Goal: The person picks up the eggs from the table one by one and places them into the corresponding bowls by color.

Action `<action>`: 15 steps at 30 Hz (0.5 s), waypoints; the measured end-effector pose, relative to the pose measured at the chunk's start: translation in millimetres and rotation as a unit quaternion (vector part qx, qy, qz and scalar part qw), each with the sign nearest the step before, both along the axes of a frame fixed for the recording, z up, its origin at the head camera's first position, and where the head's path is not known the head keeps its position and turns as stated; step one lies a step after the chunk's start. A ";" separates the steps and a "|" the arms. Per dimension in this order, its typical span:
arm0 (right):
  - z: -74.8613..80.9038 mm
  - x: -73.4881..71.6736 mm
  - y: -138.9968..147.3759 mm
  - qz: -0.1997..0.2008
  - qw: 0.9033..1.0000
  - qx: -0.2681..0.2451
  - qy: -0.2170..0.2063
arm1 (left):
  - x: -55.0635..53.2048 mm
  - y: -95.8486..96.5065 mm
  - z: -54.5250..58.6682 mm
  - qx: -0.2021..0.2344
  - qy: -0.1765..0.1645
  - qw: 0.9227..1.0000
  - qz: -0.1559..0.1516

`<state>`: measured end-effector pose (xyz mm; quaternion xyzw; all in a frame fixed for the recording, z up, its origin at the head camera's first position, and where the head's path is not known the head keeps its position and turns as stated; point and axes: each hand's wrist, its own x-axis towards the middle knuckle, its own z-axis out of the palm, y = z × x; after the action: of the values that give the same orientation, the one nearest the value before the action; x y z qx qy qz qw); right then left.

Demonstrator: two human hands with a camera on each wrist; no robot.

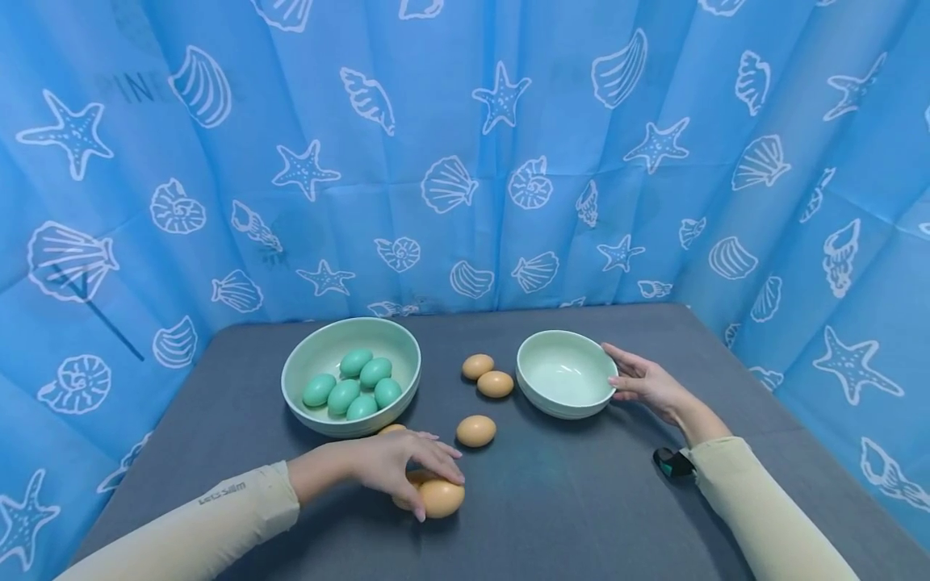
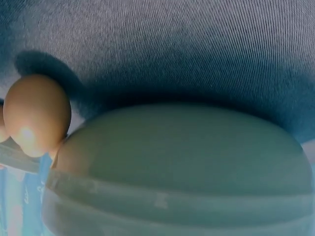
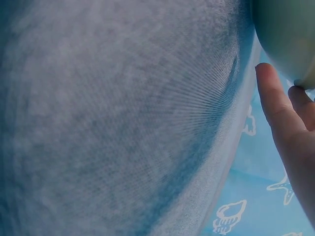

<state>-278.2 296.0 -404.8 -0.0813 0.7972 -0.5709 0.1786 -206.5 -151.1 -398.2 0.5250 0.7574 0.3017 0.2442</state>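
Pretty sure this was the pick-up step: left hand pinched a brown egg, near side; right hand, fingers loose, touched the right bowl. Next probably called for a gentle lift.

Up there the head camera looks forward and down over the bench; the left wrist's, upside down, shares the big bowl up close, the right's, tilted, the small bowl.
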 end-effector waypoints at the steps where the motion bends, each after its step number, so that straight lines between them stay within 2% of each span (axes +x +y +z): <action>1: -0.2 -0.4 0.1 0.001 1.000 -0.001 0.001 | -0.3 -0.3 0.5 0.008 -0.002 1.000 0.002; 3: -1.0 -1.0 0.2 0.002 1.000 0.000 0.001 | -1.0 -0.8 0.6 0.025 -0.009 1.000 0.002; 9: -3.1 -1.5 0.6 -0.005 1.000 0.002 -0.003 | -3.6 -3.0 -0.7 0.071 0.002 0.997 0.011; 13: -3.2 -1.7 0.6 -0.006 1.000 0.000 -0.003 | -4.2 -4.4 0.2 0.091 -0.001 0.995 0.043; 15: -3.3 -1.9 0.6 -0.007 1.000 0.001 -0.003 | -4.5 -4.3 1.4 0.094 -0.015 0.993 0.064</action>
<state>-280.0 296.6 -408.1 -0.0743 0.7979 -0.5714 0.1771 -211.0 -155.3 -396.8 0.4912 0.7539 0.3948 0.1855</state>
